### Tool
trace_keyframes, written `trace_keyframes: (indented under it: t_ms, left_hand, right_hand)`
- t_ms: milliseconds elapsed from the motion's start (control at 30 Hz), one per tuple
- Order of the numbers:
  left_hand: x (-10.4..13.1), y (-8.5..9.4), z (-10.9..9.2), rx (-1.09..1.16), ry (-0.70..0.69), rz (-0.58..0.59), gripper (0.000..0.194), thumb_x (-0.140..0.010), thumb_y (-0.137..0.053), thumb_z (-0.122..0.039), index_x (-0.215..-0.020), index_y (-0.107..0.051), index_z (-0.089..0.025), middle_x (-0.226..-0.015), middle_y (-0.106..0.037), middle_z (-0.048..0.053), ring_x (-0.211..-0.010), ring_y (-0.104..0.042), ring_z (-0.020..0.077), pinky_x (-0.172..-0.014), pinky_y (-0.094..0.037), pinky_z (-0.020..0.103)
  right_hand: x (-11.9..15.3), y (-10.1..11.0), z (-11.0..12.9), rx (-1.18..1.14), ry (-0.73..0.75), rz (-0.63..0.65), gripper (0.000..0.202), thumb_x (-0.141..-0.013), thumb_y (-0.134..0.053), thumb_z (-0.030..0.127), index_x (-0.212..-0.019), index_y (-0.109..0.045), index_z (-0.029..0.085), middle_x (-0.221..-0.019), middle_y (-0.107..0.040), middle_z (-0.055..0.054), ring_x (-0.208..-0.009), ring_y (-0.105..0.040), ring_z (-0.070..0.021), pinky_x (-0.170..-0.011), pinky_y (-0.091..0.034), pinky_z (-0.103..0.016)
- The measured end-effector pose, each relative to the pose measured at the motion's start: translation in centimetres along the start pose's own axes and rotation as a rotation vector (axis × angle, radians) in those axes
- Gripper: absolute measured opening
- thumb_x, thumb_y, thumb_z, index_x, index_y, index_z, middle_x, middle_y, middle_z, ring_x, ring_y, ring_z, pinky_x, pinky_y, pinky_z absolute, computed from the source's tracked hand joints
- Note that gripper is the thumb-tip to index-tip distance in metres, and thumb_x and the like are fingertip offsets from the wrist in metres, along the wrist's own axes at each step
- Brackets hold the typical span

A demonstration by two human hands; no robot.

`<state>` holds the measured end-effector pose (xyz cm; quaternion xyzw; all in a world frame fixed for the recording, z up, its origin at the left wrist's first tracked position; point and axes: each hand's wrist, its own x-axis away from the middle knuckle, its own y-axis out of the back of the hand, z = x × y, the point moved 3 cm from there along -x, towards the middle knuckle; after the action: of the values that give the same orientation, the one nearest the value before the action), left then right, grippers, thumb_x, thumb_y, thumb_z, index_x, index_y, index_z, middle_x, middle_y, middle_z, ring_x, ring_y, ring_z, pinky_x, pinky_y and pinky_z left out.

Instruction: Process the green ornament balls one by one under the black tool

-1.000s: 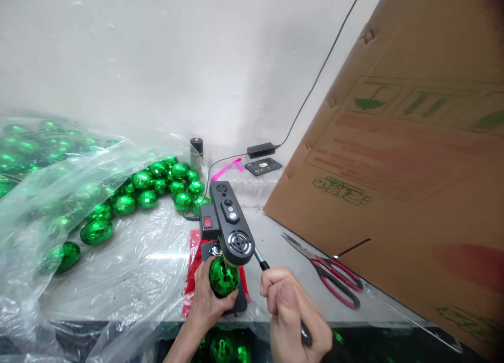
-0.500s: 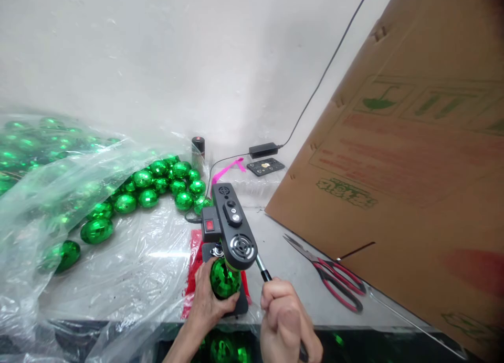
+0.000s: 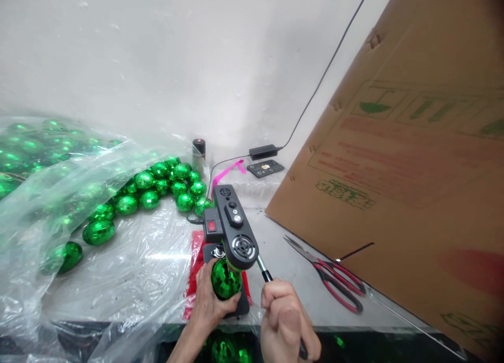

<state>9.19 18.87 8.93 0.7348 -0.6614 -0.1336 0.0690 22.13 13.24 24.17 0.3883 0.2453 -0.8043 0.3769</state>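
Note:
My left hand (image 3: 210, 300) is wrapped round a shiny green faceted bauble (image 3: 226, 280), holding it under the front end of a small black bench machine (image 3: 236, 224). The machine has a red rocker switch, round vents and a black base plate. From its right side a metal lever (image 3: 263, 268) with a black handle comes out, and my right hand (image 3: 287, 318) is closed round that handle. The bauble's top is hidden under the machine head. Red material (image 3: 192, 273) lies beneath the base.
Many green baubles (image 3: 149, 199) lie at left, partly under clear plastic sheeting (image 3: 98, 284). Red-and-black scissors (image 3: 331, 279) rest at right beside a large cardboard box (image 3: 394, 168). Behind are a power adapter (image 3: 263, 152), a phone-like black slab (image 3: 265, 167), a dark cylinder (image 3: 199, 148) and pink ribbon (image 3: 228, 171).
The view has shifted very slightly. Both hands, the bauble and the lever stay in nearly the same position.

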Motion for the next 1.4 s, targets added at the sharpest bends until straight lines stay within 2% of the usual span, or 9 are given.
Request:
trace_keyframes:
  t_ms: [300,467,600,733,933,1133,1267,1400]
  left_hand:
    - [0.0,0.3,1.9,-0.032,-0.067,0.08,0.079,-0.067,-0.094,-0.04,-0.138,-0.068,-0.018,-0.13,-0.077,0.019,-0.131,-0.07,0.048,-0.122,-0.052,0.068]
    - [0.2,-0.7,2.7,-0.108,-0.165,0.009,0.079,-0.066,-0.089,-0.04,-0.138,-0.067,-0.017,-0.126,-0.079,0.017,-0.124,-0.074,0.0457,-0.115,-0.057,0.07]
    - [0.5,-1.6,3.0,-0.172,-0.239,-0.082,0.082,-0.063,-0.087,-0.037,-0.139,-0.064,-0.016,-0.126,-0.078,0.018,-0.122,-0.075,0.0456,-0.111,-0.06,0.071]
    - [0.5,-1.8,3.2,-0.207,-0.276,-0.08,0.083,-0.063,-0.087,-0.039,-0.139,-0.062,-0.016,-0.125,-0.078,0.019,-0.119,-0.076,0.0456,-0.108,-0.062,0.071]
    - [0.5,-1.8,2.8,-0.213,-0.275,-0.071,0.081,-0.065,-0.087,-0.038,-0.139,-0.063,-0.015,-0.125,-0.078,0.02,-0.119,-0.076,0.0452,-0.107,-0.062,0.071]
    - [0.3,-1.2,3.4,-0.235,-0.283,-0.027,0.08,-0.068,-0.087,-0.039,-0.141,-0.065,-0.015,-0.127,-0.079,0.019,-0.12,-0.077,0.0441,-0.107,-0.064,0.068]
    - [0.1,-0.9,4.0,-0.255,-0.295,0.018,0.078,-0.072,-0.086,-0.039,-0.143,-0.065,-0.015,-0.13,-0.079,0.019,-0.123,-0.078,0.0433,-0.108,-0.065,0.066]
    - [0.2,-1.4,3.9,-0.239,-0.282,-0.047,0.081,-0.067,-0.086,-0.039,-0.141,-0.065,-0.014,-0.129,-0.079,0.02,-0.122,-0.077,0.045,-0.108,-0.065,0.068]
  right_hand:
    - [0.4,0.3,-0.3,-0.049,-0.047,-0.023,0.045,-0.113,-0.044,0.018,-0.068,-0.045,0.022,-0.065,-0.052,0.003,-0.053,-0.049,-0.0103,-0.05,-0.036,-0.027]
    - [0.1,0.0,-0.3,-0.064,-0.045,-0.051,0.054,-0.116,-0.046,0.027,-0.063,-0.043,0.022,-0.061,-0.047,0.004,-0.051,-0.048,-0.01,-0.047,-0.036,-0.025]
    - [-0.4,-0.2,-0.1,-0.074,-0.039,-0.063,0.057,-0.117,-0.048,0.03,-0.06,-0.045,0.022,-0.062,-0.05,0.004,-0.051,-0.05,-0.0097,-0.046,-0.039,-0.024]
    - [-1.0,-0.5,0.4,-0.091,-0.038,-0.095,0.059,-0.116,-0.051,0.033,-0.059,-0.042,0.021,-0.059,-0.044,0.006,-0.05,-0.049,-0.009,-0.046,-0.042,-0.021]
    - [-1.3,-1.2,1.5,-0.087,-0.114,-0.149,0.055,-0.115,-0.049,0.023,-0.06,-0.045,0.021,-0.06,-0.047,0.005,-0.055,-0.051,-0.0092,-0.049,-0.044,-0.019]
    - [-0.8,-0.7,0.9,-0.082,-0.1,-0.098,0.059,-0.116,-0.05,0.031,-0.058,-0.044,0.021,-0.06,-0.049,0.005,-0.053,-0.051,-0.0089,-0.05,-0.047,-0.02]
    - [-0.5,-0.5,0.4,-0.088,-0.062,-0.1,0.058,-0.116,-0.049,0.03,-0.059,-0.045,0.021,-0.06,-0.049,0.005,-0.054,-0.051,-0.0094,-0.049,-0.046,-0.021]
    - [-0.4,-0.5,0.2,-0.089,-0.043,-0.087,0.056,-0.116,-0.049,0.028,-0.061,-0.045,0.021,-0.061,-0.05,0.005,-0.054,-0.053,-0.0092,-0.05,-0.047,-0.021]
